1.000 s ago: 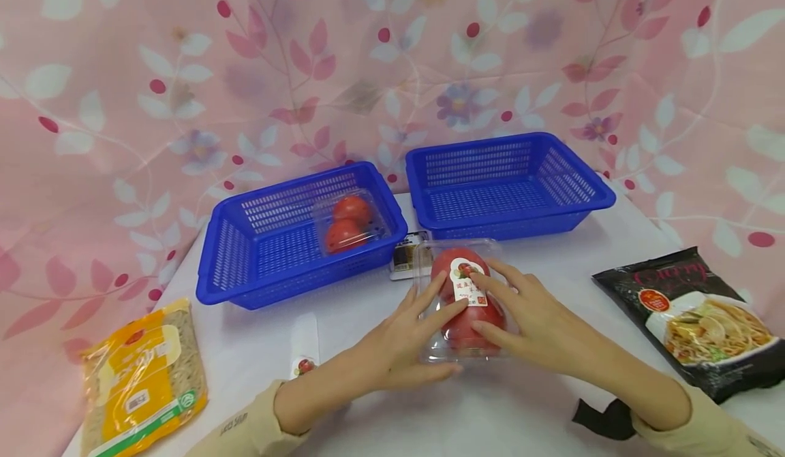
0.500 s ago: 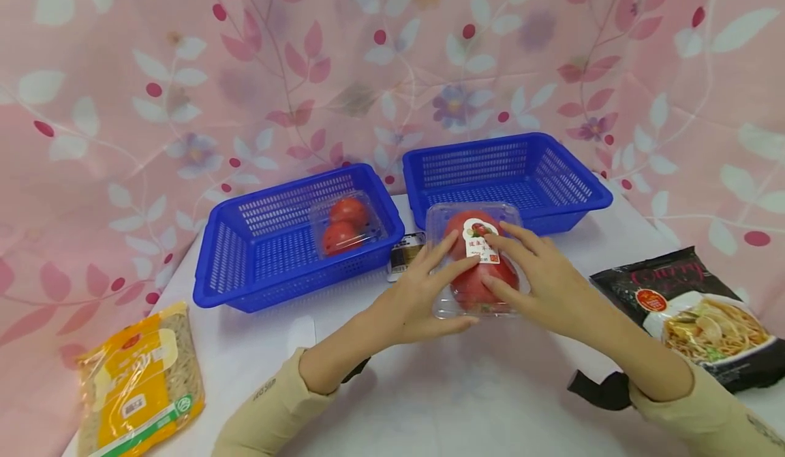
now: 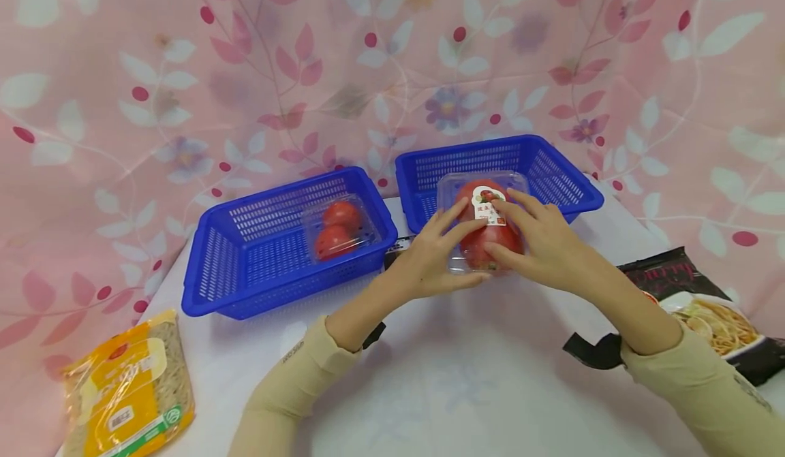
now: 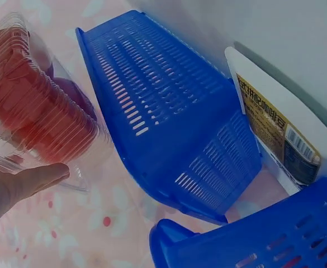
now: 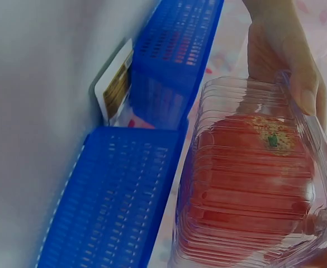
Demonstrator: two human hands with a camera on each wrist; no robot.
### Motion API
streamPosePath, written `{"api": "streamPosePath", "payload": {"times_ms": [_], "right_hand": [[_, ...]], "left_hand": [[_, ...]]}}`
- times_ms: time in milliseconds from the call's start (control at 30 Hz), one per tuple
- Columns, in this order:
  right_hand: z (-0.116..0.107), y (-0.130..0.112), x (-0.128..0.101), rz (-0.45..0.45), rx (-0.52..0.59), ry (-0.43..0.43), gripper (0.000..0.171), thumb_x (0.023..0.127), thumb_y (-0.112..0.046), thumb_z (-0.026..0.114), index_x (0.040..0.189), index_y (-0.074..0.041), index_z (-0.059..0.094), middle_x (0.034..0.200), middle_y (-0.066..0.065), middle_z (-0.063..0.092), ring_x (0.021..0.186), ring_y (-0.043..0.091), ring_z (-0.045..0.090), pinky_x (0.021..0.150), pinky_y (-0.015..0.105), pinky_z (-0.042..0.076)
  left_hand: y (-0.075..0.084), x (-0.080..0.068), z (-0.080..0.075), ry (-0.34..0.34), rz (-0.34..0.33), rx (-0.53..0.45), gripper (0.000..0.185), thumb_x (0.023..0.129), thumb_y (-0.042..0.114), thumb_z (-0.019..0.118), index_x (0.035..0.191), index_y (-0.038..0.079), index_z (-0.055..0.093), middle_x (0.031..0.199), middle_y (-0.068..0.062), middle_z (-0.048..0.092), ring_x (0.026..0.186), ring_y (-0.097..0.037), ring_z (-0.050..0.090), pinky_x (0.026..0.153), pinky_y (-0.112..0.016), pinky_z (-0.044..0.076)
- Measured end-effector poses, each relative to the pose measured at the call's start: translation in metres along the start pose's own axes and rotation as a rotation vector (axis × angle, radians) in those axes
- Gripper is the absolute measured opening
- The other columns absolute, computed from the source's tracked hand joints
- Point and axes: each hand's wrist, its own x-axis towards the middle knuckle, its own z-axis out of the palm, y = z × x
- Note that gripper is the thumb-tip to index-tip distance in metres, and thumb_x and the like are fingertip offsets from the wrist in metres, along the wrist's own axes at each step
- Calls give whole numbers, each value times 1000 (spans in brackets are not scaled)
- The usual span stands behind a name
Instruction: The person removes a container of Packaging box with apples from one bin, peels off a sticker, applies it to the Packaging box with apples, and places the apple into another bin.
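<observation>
Forearms [image 3: 625,310] stretched forward, left hand [image 3: 429,259] and right hand [image 3: 546,242] gripping a clear fruit pack [image 3: 488,208] from both sides, fingers [image 3: 518,218] spread, near the right-hand blue basket [image 3: 555,174]

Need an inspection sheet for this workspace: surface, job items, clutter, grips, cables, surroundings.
Surface: white table.
Job items: clear plastic box of red fruit, held up near the right blue perforated plastic basket; left blue perforated plastic basket holds a second clear plastic box with two red fruits.
Clutter: yellow plastic bag, black plastic noodle-picture bag, flat white-and-gold packet by the baskets, black strip.
Grips: left hand and right hand hold the first box from opposite sides.
Cables: nothing seen.
Surroundings: pink floral fabric backdrop.
</observation>
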Motion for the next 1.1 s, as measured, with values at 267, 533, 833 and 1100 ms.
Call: {"api": "streamPosePath", "payload": {"times_ms": [267, 533, 833, 1100], "right_hand": [[-1, 19, 23, 73, -13, 3, 64, 83, -38, 62, 133, -2, 44, 139, 27, 32, 121, 50, 33, 91, 66, 31], [-5, 43, 45, 158, 0, -3, 66, 85, -42, 59, 135, -2, 42, 140, 29, 28, 121, 55, 29, 86, 67, 33], [1, 69, 62, 224, 10, 14, 67, 86, -43, 55, 136, -1, 39, 141, 28, 26, 120, 56, 27, 84, 67, 36], [4, 92, 80, 203, 34, 39, 61, 87, -40, 53, 131, 1, 44, 137, 28, 33, 121, 48, 32, 87, 64, 36]], "left_hand": [[-15, 29, 11, -2, -53, -13, 72, 74, 44, 73, 135, 18, 45, 149, -10, 23, 132, -36, 26, 100, -45, 32], [-29, 63, 25, 34, -51, -16, 71, 76, 43, 71, 135, 16, 45, 148, -12, 26, 133, -28, 26, 99, -37, 36], [-43, 92, 41, 29, -77, 0, 69, 75, 43, 71, 133, 14, 47, 145, -14, 31, 132, -27, 29, 102, -39, 32], [-55, 115, 49, 19, -123, 18, 68, 75, 47, 70, 132, 16, 48, 143, -12, 34, 130, -25, 32, 101, -35, 34]]}}
